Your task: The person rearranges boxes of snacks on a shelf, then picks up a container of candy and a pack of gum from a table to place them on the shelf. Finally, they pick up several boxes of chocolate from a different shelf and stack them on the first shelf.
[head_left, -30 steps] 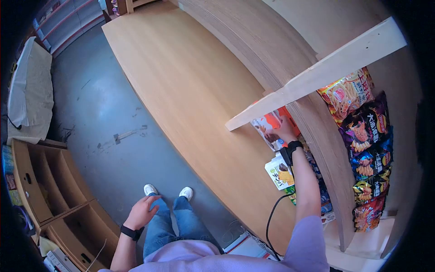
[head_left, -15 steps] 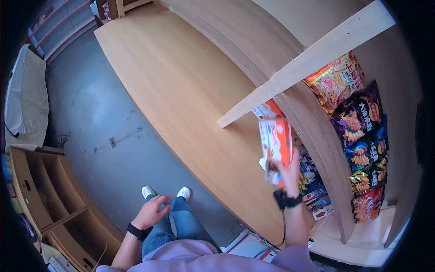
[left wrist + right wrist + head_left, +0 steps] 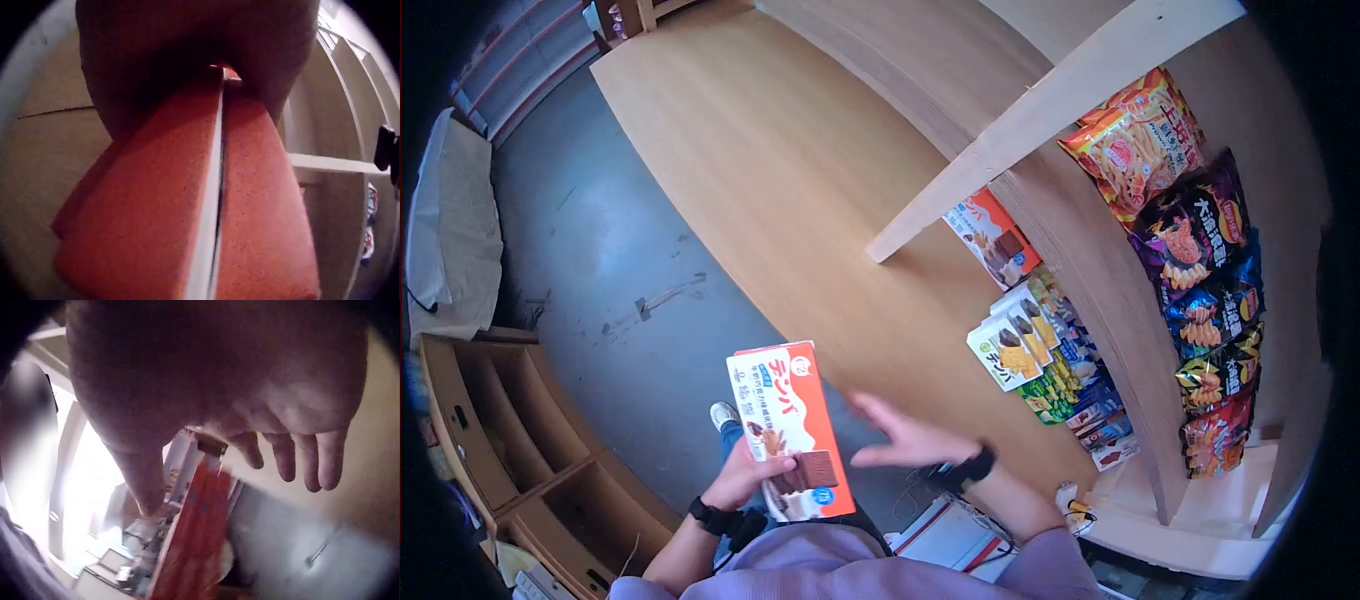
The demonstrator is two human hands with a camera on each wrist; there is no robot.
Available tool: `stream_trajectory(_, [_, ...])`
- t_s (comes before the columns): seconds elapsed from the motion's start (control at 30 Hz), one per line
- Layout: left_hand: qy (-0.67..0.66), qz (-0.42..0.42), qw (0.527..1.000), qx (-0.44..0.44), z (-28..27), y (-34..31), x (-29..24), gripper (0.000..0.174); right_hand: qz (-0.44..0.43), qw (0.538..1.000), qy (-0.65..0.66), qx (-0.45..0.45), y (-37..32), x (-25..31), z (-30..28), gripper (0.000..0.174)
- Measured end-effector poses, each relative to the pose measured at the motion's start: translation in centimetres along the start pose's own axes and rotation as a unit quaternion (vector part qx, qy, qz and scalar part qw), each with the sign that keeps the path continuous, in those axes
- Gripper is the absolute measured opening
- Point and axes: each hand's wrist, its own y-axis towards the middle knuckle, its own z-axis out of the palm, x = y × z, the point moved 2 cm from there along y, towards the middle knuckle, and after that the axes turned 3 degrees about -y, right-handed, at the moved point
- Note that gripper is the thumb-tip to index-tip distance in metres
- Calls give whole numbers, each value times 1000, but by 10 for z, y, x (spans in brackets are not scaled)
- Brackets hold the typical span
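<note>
In the head view the left hand [image 3: 743, 474] grips a red and white biscuit box [image 3: 785, 430], its thumb across the printed front near a chocolate picture. The left wrist view shows the red sides of the box [image 3: 156, 206] close up below the palm [image 3: 194, 56]. Just right of the box, the right hand [image 3: 915, 436] is held in the air with fingers apart and nothing in it. From the right wrist, that hand [image 3: 231, 381] has its fingers extended, with the red box [image 3: 197, 531] beyond.
Another red and white box [image 3: 1000, 245] lies on the wooden shelf [image 3: 800, 180] beside the slanted divider [image 3: 1040, 110]. White boxes [image 3: 1000, 355] and several small packs [image 3: 1080, 385] lie nearer. Snack bags [image 3: 1190, 240] stand at the right. Brown cabinets [image 3: 520, 430] are at the lower left.
The right hand took a red and white box from beside the divider and brought it left toward the body. The left hand now grips it, and the right hand has let go.
</note>
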Motion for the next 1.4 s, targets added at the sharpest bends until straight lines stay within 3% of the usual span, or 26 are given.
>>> stream_trajectory(0.03, [4,-1,1000,-23,-7,-6,-2,66,4,996,-75,-49,-4,1,-37,89])
stream_trajectory(0.07, [-6,9,1000,-27,-13,-11,-4,67,59,982,-80,-157,-8,-15,-76,84])
stream_trajectory(0.1, [-4,19,999,-37,-20,-16,-4,66,61,948,-126,-287,-7,-30,-121,79])
stream_trajectory(0.13, [0,33,998,-56,-27,-19,-3,65,12,938,-30,-345,-4,-54,-175,73])
stream_trajectory(0.17, [4,49,996,-74,-34,-21,-1,63,0,904,-114,-412,-7,-48,-215,69])
stream_trajectory(0.23, [-22,48,994,-99,-50,-27,8,67,110,901,-110,-406,-13,-125,-324,70])
stream_trajectory(0.27, [-40,59,992,-108,-51,-31,8,68,109,903,-113,-401,-16,-133,-352,70])
stream_trajectory(0.3, [-58,69,989,-118,-53,-34,9,69,96,809,-347,-465,-20,-134,-375,73])
stream_trajectory(0.33, [-63,84,985,-136,-56,-37,14,70,74,661,-556,-498,-18,-133,-383,76])
stream_trajectory(0.37, [-66,84,984,-140,-56,-37,17,70,71,663,-557,-494,-11,-125,-380,76])
stream_trajectory(0.43, [-74,114,972,-194,-58,-38,18,71,128,837,-350,-401,6,-108,-376,82])
stream_trajectory(0.47, [-68,113,971,-202,-64,-38,24,71,148,805,-403,-410,8,-98,-371,88])
stream_trajectory(0.57, [-75,103,971,-202,-72,-34,29,73,217,792,-395,-412,19,-63,-349,92])
stream_trajectory(0.6, [-73,112,969,-207,-71,-32,26,73,204,761,-455,-414,22,-75,-354,95])
stream_trajectory(0.63, [-74,110,969,-209,-71,-32,25,73,204,762,-456,-412,25,-86,-357,95])
stream_trajectory(0.73, [-72,99,967,-224,-72,-33,23,72,273,724,-473,-421,24,-99,-359,97])
stream_trajectory(0.83, [-53,113,965,-229,-64,-30,9,71,224,736,-474,-428,25,-93,-352,96])
stream_trajectory(0.93, [-50,124,966,-220,-58,-29,-2,71,127,797,-431,-404,31,-92,-346,90])
stream_trajectory(0.97, [-42,125,968,-214,-57,-29,-4,71,126,796,-430,-406,35,-79,-333,90])
stream_trajectory(1.07, [-27,125,971,-201,-57,-32,-8,69,155,860,-254,-414,45,-44,-287,78])
stream_trajectory(1.1, [-24,123,972,-197,-58,-33,-8,68,153,859,-254,-417,44,-51,-289,78])
stream_trajectory(1.2, [-15,128,974,-188,-60,-32,-9,67,50,753,-487,-441,50,-56,-292,75])
stream_trajectory(1.23, [-16,131,973,-187,-62,-33,-8,67,48,751,-488,-442,51,-58,-295,75])
stream_trajectory(1.3, [-11,129,975,-182,-64,-35,-7,67,87,668,-590,-445,47,-58,-303,57])
stream_trajectory(1.33, [-13,134,974,-182,-63,-37,-6,67,82,665,-593,-446,43,-53,-303,57])
stream_trajectory(1.4, [-35,151,971,-180,-62,-41,-6,67,80,629,-573,-519,31,-42,-294,39])
